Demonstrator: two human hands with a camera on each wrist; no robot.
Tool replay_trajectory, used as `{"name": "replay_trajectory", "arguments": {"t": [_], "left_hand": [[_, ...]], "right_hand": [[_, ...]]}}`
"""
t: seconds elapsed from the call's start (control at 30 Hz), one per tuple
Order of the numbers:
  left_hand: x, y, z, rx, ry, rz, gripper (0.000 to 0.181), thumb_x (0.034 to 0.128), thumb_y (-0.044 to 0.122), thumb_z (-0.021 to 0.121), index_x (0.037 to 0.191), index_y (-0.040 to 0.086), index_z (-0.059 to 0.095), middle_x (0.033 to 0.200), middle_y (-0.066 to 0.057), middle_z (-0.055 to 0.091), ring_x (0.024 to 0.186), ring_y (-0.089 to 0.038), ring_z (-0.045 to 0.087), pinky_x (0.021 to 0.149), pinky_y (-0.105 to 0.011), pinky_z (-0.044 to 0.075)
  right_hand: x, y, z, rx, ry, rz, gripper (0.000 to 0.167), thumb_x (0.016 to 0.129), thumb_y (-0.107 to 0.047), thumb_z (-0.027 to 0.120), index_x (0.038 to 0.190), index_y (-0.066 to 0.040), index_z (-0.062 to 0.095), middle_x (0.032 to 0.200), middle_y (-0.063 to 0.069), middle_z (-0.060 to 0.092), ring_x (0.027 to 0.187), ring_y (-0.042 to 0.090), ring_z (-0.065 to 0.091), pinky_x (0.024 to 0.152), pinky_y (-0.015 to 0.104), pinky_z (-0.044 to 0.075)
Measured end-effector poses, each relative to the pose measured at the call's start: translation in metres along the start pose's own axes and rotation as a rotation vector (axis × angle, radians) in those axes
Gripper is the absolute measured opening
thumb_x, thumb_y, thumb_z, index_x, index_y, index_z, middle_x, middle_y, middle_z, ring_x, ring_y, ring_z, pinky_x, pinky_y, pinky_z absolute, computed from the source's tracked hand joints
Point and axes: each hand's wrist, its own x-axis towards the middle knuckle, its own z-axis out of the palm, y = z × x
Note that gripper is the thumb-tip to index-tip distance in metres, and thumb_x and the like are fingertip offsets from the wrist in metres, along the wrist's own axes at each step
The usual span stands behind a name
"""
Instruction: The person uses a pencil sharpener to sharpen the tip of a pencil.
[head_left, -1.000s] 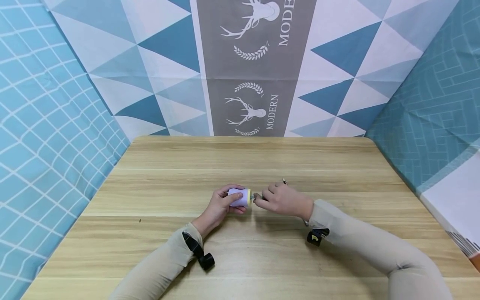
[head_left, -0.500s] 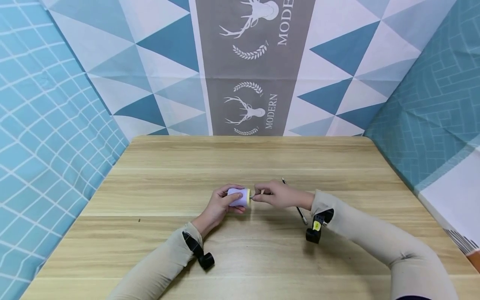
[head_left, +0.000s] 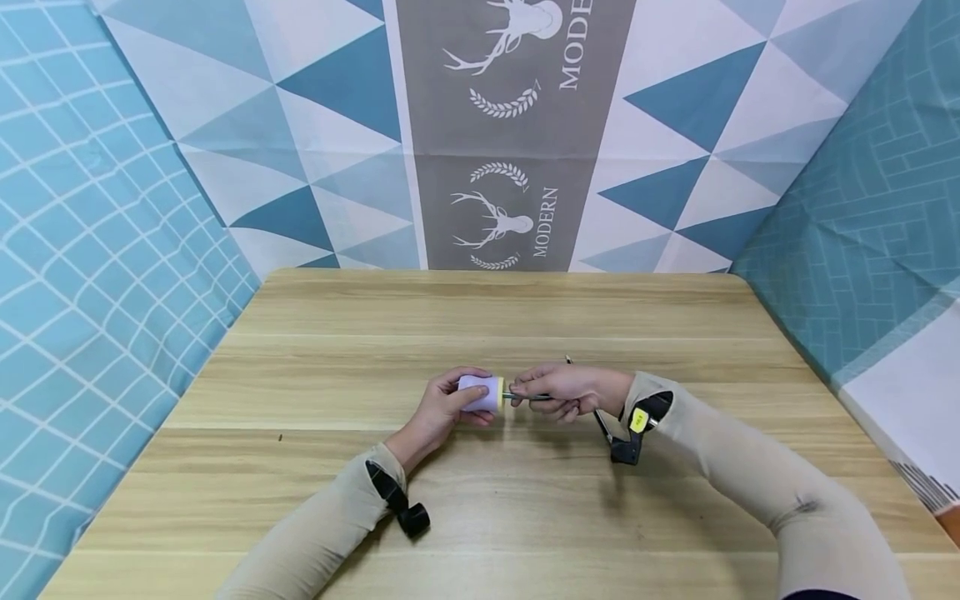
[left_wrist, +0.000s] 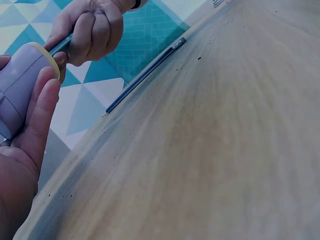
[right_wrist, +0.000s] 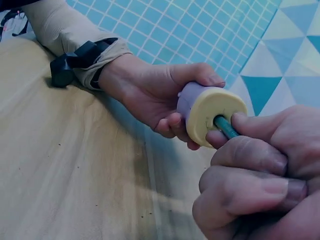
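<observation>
A purple rounded device with a yellow end face [right_wrist: 202, 120] lies sideways in the left hand [head_left: 447, 400], thumb on its near side and fingers beneath. In the right wrist view a green pencil [right_wrist: 227, 128] enters the hole in that yellow face. The right hand [head_left: 558, 390] pinches the pencil between thumb and index finger, its other fingers curled; its fingertips are close beside the yellow face. The pencil's inner end is hidden inside the device. A second, dark pencil [left_wrist: 145, 75] lies on the table beneath the right wrist.
The wooden table [head_left: 337, 492] spreads around both hands. Patterned cloths hang behind it and at both sides. A black camera is strapped to each wrist. A small dark speck [head_left: 281, 437] lies on the table at the left.
The right hand has turned over at the wrist, and more of the pencil shows along its fingers. The left hand and the purple device have stayed in place.
</observation>
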Motion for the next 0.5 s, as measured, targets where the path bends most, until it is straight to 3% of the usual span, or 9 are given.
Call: {"name": "replay_trajectory", "arguments": {"t": [0.17,0.3,0.37,0.43,0.5], "left_hand": [[0.000,0.000,-0.001,0.012,-0.005,0.006,0.028,0.0906,-0.002,0.060,0.106,0.018,0.072,0.100,-0.018,0.058,0.063,-0.022,0.070,0.060,-0.033,0.064],[0.001,0.001,0.000,0.016,-0.002,0.002,0.028,0.0905,-0.003,0.060,0.106,0.017,0.072,0.097,-0.018,0.058,0.063,-0.022,0.070,0.059,-0.032,0.064],[0.001,0.001,0.000,0.018,0.004,0.002,0.025,0.0904,-0.002,0.060,0.109,0.009,0.071,0.097,-0.019,0.058,0.063,-0.022,0.070,0.059,-0.032,0.064],[0.001,0.001,0.000,0.021,0.011,0.004,0.024,0.0903,-0.002,0.061,0.113,-0.001,0.067,0.097,-0.019,0.058,0.062,-0.022,0.070,0.059,-0.032,0.064],[0.001,0.001,0.000,0.019,0.018,0.006,0.025,0.0904,-0.002,0.061,0.114,-0.003,0.066,0.097,-0.019,0.058,0.062,-0.022,0.070,0.059,-0.032,0.063]], "right_hand": [[-0.002,0.001,-0.001,-0.150,0.071,-0.020,0.027,0.105,-0.026,0.044,0.110,-0.001,0.053,0.054,-0.002,0.042,0.041,0.007,0.035,0.037,0.018,0.033],[-0.010,-0.002,-0.005,-0.296,0.159,-0.065,0.037,0.105,-0.030,0.042,0.125,0.000,0.053,0.078,0.010,0.062,0.054,0.015,0.055,0.044,0.025,0.049],[-0.016,-0.004,-0.006,-0.366,0.217,-0.128,0.040,0.106,-0.029,0.043,0.131,0.001,0.052,0.090,0.013,0.064,0.061,0.019,0.058,0.048,0.029,0.053],[-0.021,-0.004,-0.005,-0.449,0.274,-0.235,0.038,0.106,-0.027,0.046,0.132,0.001,0.051,0.096,0.014,0.063,0.067,0.021,0.059,0.049,0.032,0.055],[-0.025,-0.004,-0.002,-0.575,0.345,-0.367,0.033,0.105,-0.023,0.051,0.129,-0.001,0.054,0.097,0.011,0.063,0.071,0.020,0.059,0.052,0.033,0.056]]}}
